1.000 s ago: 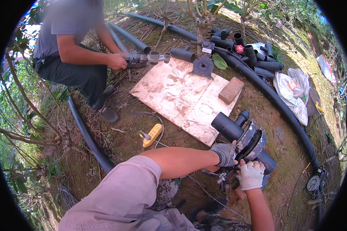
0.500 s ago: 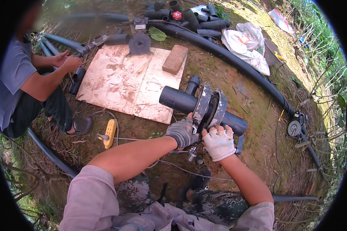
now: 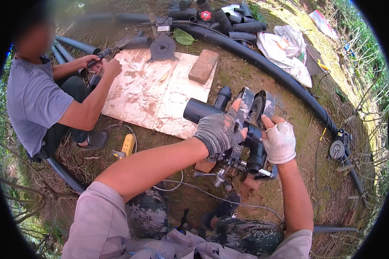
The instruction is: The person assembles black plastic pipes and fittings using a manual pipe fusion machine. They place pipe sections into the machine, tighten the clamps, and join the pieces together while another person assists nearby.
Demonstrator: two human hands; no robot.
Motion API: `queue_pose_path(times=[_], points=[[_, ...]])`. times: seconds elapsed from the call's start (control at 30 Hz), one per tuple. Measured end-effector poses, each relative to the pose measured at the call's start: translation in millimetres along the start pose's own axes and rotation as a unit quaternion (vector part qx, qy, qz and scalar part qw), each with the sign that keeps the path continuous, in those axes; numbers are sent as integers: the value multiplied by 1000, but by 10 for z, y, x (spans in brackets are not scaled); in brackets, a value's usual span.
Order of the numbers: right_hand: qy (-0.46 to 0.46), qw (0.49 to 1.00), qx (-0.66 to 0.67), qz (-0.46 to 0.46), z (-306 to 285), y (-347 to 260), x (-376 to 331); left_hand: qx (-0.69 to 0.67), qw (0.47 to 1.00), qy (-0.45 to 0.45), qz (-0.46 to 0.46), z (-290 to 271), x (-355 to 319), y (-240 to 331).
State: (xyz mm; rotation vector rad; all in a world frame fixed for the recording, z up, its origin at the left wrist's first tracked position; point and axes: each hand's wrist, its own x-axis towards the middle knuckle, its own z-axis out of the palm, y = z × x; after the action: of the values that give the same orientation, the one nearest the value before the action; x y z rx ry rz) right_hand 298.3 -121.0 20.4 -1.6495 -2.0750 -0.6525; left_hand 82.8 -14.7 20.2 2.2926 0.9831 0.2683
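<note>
A metal pipe clamp fixture with two scuffed rings stands on the ground in front of me. In it sits a black plastic tee fitting, its short branch pointing away from me. Another black pipe end points toward me on the fixture's right side. My left hand, in a grey fingerless glove, is closed on the left clamp ring. My right hand, in a white fingerless glove, has its fingers curled at the right clamp ring. The palms hide part of the grip.
A co-worker squats at the left, holding a dark tool. A muddy white board bears a brick. A yellow power strip and grey cable lie nearby. A long black pipe curves behind; an angle grinder rests at right.
My left hand has moved up onto the left ring; my right hand has risen and shifted right. The rings have spread, and a pipe end now faces me. The co-worker's hands have lifted.
</note>
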Motion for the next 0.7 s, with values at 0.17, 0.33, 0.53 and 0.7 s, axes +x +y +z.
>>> queue_pose_path(times=[0.17,0.33,0.53,0.7], points=[[13,994,23,105,336,487,667,47,998,45,4,-368,748,135],[-10,950,75,301,782,1085,1083,35,998,38,19,-490,1351,235],[-45,875,220,429,1174,1532,1275,-8,995,65,71,-297,1712,-148],[-95,888,201,402,1359,1740,658,-47,997,61,11,-72,1471,-581]])
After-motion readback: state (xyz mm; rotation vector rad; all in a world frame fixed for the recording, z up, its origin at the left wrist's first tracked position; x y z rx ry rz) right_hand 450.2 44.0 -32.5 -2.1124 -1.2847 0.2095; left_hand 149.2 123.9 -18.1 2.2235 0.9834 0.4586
